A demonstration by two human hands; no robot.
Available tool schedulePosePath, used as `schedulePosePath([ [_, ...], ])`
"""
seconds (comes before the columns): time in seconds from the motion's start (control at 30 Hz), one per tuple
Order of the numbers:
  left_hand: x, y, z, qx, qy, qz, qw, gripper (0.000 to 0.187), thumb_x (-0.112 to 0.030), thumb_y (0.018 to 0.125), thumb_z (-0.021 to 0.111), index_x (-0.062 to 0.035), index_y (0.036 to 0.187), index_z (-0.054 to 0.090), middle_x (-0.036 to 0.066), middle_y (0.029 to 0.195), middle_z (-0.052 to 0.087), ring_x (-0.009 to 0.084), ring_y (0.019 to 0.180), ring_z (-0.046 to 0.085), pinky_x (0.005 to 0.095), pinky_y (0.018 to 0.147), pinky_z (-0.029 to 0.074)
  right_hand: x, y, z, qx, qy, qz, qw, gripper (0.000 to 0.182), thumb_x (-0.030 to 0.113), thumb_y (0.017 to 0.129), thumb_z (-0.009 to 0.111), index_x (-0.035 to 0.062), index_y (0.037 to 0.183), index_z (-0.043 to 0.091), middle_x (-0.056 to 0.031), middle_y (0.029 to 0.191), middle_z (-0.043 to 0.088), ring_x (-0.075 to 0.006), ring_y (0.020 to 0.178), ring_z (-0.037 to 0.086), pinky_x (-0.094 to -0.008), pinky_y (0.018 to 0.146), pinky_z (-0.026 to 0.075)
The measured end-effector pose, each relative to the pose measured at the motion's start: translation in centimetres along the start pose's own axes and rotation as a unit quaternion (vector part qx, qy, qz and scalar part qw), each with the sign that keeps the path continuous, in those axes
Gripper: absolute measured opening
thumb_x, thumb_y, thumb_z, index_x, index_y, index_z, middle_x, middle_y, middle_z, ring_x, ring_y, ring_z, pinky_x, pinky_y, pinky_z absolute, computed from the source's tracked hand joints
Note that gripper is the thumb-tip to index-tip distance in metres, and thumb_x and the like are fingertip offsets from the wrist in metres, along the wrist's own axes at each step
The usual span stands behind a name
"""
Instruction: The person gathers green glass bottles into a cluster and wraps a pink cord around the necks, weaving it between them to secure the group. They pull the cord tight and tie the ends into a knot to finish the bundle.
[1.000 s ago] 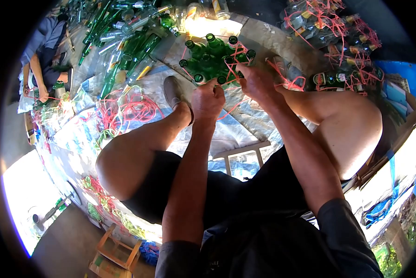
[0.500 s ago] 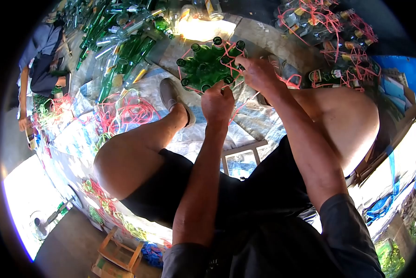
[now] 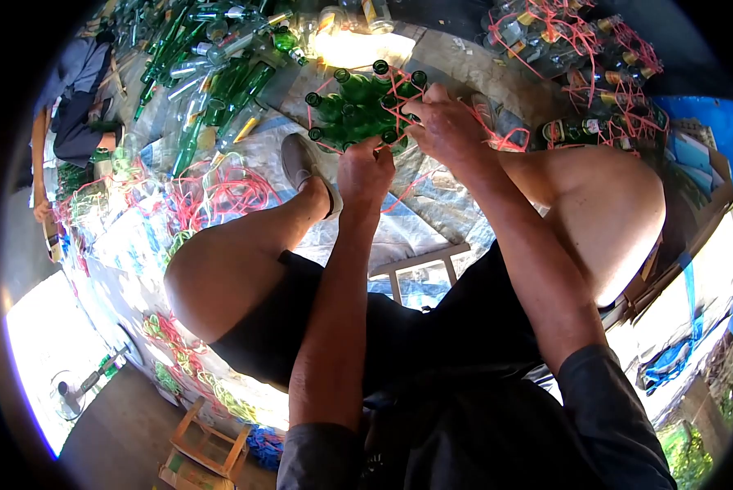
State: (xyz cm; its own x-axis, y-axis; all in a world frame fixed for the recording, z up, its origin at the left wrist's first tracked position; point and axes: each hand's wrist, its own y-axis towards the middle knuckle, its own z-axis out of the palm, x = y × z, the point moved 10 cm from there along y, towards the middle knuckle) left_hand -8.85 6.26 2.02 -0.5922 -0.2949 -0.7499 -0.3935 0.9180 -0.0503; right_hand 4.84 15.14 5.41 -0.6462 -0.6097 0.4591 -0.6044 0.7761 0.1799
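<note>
A cluster of upright green bottles (image 3: 354, 114) stands between my feet, with pink twine (image 3: 397, 91) looped round the necks on its right side. My left hand (image 3: 366, 173) is closed at the near edge of the cluster, fingers pinched on the twine by a bottle neck. To its right, my right hand (image 3: 444, 122) is also closed on the twine, beside the cluster's right edge. A loose length of twine curves down between my two forearms.
Loose green and clear bottles (image 3: 236, 90) lie at the upper left. Twine-bound bottles (image 3: 595, 77) fill the upper right. Tangled pink twine (image 3: 219, 192) lies left of my foot. Another person (image 3: 80, 106) sits at the far left. A wooden stool (image 3: 207, 445) is at the lower left.
My left hand has moved slightly left and down. My right hand has turned and risen a little at the cluster's right side. The bottle cluster has shifted slightly left.
</note>
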Motion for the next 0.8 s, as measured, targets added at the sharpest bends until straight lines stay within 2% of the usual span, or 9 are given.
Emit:
schedulePosePath([
  [0.17, -0.3, 0.2, -0.4, 0.004, 0.005, 0.002, 1.000, 0.016, -0.015, 0.086, 0.063, -0.0079, 0.090, 0.077, 0.024, 0.078, 0.068, 0.0460, 0.074, 0.068, 0.0520, 0.063, 0.053, -0.3, 0.1, 0.3, -0.024, 0.003, 0.033, 0.999, 0.028, 0.017, 0.079, 0.079, 0.0132, 0.106, 0.075, -0.0146, 0.108, 0.059, -0.0334, 0.105, 0.063, -0.0422, 0.086, 0.054],
  [0.27, -0.4, 0.2, -0.6, 0.005, 0.020, 0.006, 1.000, 0.016, -0.016, 0.087, 0.064, -0.0094, 0.092, 0.078, 0.024, 0.079, 0.069, 0.0455, 0.075, 0.069, 0.0515, 0.064, 0.054, 0.2, 0.3, 0.2, -0.049, -0.003, 0.013, 0.999, 0.028, 0.018, 0.074, 0.086, 0.0201, 0.101, 0.079, -0.0083, 0.113, 0.059, -0.0292, 0.109, 0.063, -0.0420, 0.083, 0.057],
  [0.4, 0.1, 0.3, -0.3, 0.027, 0.026, -0.013, 0.999, 0.017, -0.017, 0.088, 0.065, -0.0095, 0.093, 0.079, 0.024, 0.079, 0.070, 0.0445, 0.074, 0.070, 0.0515, 0.065, 0.055, -0.1, 0.1, 0.9, -0.047, -0.001, 0.014, 0.999, 0.031, 0.018, 0.074, 0.086, 0.0211, 0.104, 0.079, -0.0060, 0.116, 0.058, -0.0281, 0.111, 0.062, -0.0420, 0.084, 0.057],
  [0.5, -0.7, 0.1, -0.7, 0.024, 0.071, 0.012, 0.997, 0.016, -0.021, 0.091, 0.069, -0.0066, 0.091, 0.077, 0.019, 0.075, 0.070, 0.0363, 0.068, 0.072, 0.0420, 0.060, 0.053, -0.4, 0.0, 1.1, -0.031, 0.013, 0.026, 0.999, 0.032, 0.017, 0.077, 0.084, 0.0203, 0.108, 0.077, -0.0078, 0.120, 0.056, -0.0297, 0.110, 0.063, -0.0425, 0.087, 0.056],
  [0.57, -1.3, 0.2, -0.8, 0.030, 0.096, 0.023, 0.995, 0.017, -0.023, 0.091, 0.070, -0.0070, 0.089, 0.076, 0.020, 0.078, 0.071, 0.0387, 0.071, 0.072, 0.0449, 0.062, 0.054, -0.5, -0.2, 1.0, -0.027, 0.035, 0.024, 0.999, 0.030, 0.015, 0.083, 0.079, 0.0169, 0.113, 0.074, -0.0123, 0.126, 0.055, -0.0340, 0.108, 0.064, -0.0431, 0.091, 0.055],
  [0.67, -2.8, 0.6, -1.0, 0.038, 0.155, 0.059, 0.985, 0.017, -0.024, 0.090, 0.070, -0.0084, 0.086, 0.076, 0.020, 0.080, 0.071, 0.0421, 0.075, 0.071, 0.0496, 0.066, 0.056, -0.8, -0.2, 1.3, -0.041, 0.014, 0.031, 0.999, 0.035, 0.016, 0.076, 0.082, 0.0260, 0.109, 0.079, -0.0050, 0.117, 0.057, -0.0274, 0.110, 0.063, -0.0418, 0.086, 0.057],
  [0.8, -4.6, 1.2, -0.9, 0.071, 0.216, 0.096, 0.969, 0.015, -0.023, 0.089, 0.068, -0.0106, 0.084, 0.076, 0.020, 0.080, 0.071, 0.0445, 0.078, 0.070, 0.0536, 0.069, 0.056, -1.0, -0.3, 1.3, -0.059, 0.016, 0.019, 0.998, 0.031, 0.013, 0.075, 0.079, 0.0260, 0.103, 0.079, -0.0049, 0.115, 0.057, -0.0261, 0.108, 0.063, -0.0404, 0.082, 0.056],
])
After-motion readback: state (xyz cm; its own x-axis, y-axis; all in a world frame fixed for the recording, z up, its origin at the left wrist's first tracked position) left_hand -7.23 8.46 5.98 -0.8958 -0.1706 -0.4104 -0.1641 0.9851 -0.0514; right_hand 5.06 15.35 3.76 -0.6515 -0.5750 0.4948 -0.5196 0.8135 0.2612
